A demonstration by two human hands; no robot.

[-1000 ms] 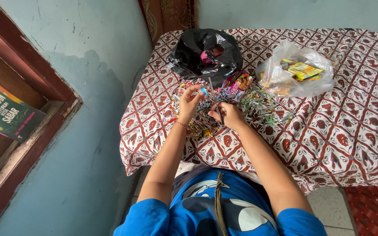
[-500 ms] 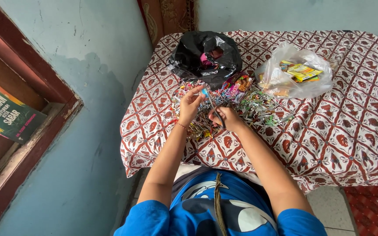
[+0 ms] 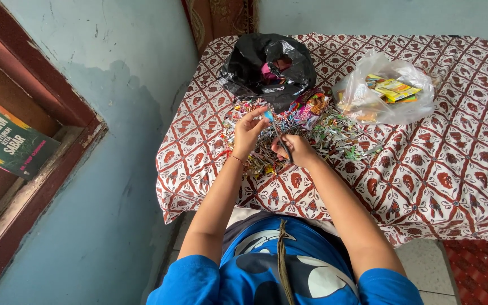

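Nearest the camera is the person's blue shirt (image 3: 289,271), with both forearms reaching forward over the near edge of the surface (image 3: 453,169), which is covered by a red-and-white patterned cloth.

The left hand (image 3: 248,131) is raised just above the heap of small folded wrappers (image 3: 312,133); its grip is narrow, thumb and fingertips pinching a small blue piece (image 3: 268,116). The right hand (image 3: 292,149), just right of the left one and lower, is curled around something dark and thin; what it is cannot be told. Both hands hover over the near left part of the heap.

The heap is a spread of many-coloured strips, silver, green and red, lying on the cloth. Touching its far edge is a crumpled black plastic bag (image 3: 266,68), open at the top with pink and dark things inside. Just right of the heap's far end sits a clear plastic bag (image 3: 385,90) holding flat yellow-and-green packets.

Well left of the heap, on a wooden window ledge (image 3: 35,181), leans a green book (image 3: 7,141) with a red and yellow band.
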